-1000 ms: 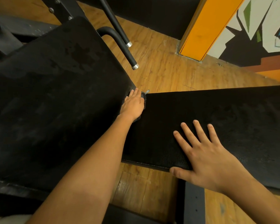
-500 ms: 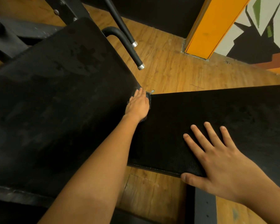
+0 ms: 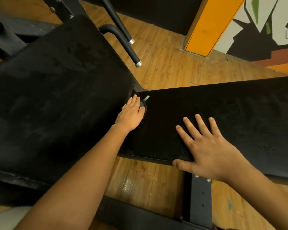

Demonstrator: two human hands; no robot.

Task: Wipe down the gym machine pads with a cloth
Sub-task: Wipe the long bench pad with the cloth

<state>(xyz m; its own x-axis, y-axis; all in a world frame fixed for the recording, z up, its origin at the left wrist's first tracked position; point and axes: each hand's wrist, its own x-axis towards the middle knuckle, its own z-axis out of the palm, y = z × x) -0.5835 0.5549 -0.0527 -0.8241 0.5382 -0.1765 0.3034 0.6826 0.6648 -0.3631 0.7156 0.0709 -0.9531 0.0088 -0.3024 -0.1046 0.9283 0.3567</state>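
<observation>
Change since a moment ago: my left hand [image 3: 131, 114] stays pressed at the seam where the two pads meet, and my right hand [image 3: 211, 151] stays flat on the same spot. Neither has shifted much against the upholstery.
Left fingers: straight and close together, pointing away from me and pressing down, not curled round anything.
Cloth [image 3: 142, 105]: dark, under my left palm, with only a bulge showing between thumb and forefinger. A small pale tag [image 3: 146, 97] sticks out just past my fingertips.
Right fingers: spread apart and lying flat, with the thumb over the pad's near edge.
Seat pad [image 3: 231, 110]: black and grainy, under my right hand and running off to the right of it.
Back pad [image 3: 56, 83]: black and larger, to the left of my left fingers, with dull smudges on its surface.
Handles [image 3: 121, 45]: two black bars with silver end caps, beyond my left fingertips.
Frame bracket [image 3: 200, 200]: dark metal with bolts, below my right wrist.
Floor [image 3: 165, 63]: wood planks, seen beyond both hands and under my forearms.
Room: an orange pillar [image 3: 209, 25] and a painted mural wall [image 3: 264, 30], far beyond my right fingers.
</observation>
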